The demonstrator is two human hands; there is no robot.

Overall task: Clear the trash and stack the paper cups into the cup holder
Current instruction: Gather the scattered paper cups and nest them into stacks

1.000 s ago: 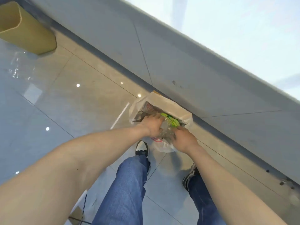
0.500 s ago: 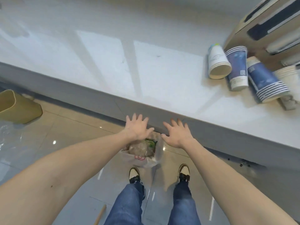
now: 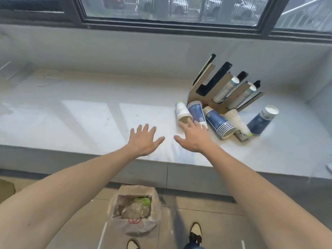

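Several paper cups lie tipped on the white ledge: a white cup, a blue cup, a blue stack, a white stack and a dark blue cup further right. Behind them stands the brown slotted cup holder with cups in two right slots. My right hand is spread open, fingertips at the white cup's mouth. My left hand hovers open over the ledge, holding nothing. A trash bag full of wrappers sits on the floor below.
A window with a dark frame runs behind the ledge. A small piece of trash lies beside the cup stacks. My shoes stand on the tiled floor to the right of the bag.
Both hands left the trash bag and rose from below the ledge edge onto the ledge. The right hand moved toward the tipped cups. The view lifted from the floor to the ledge.
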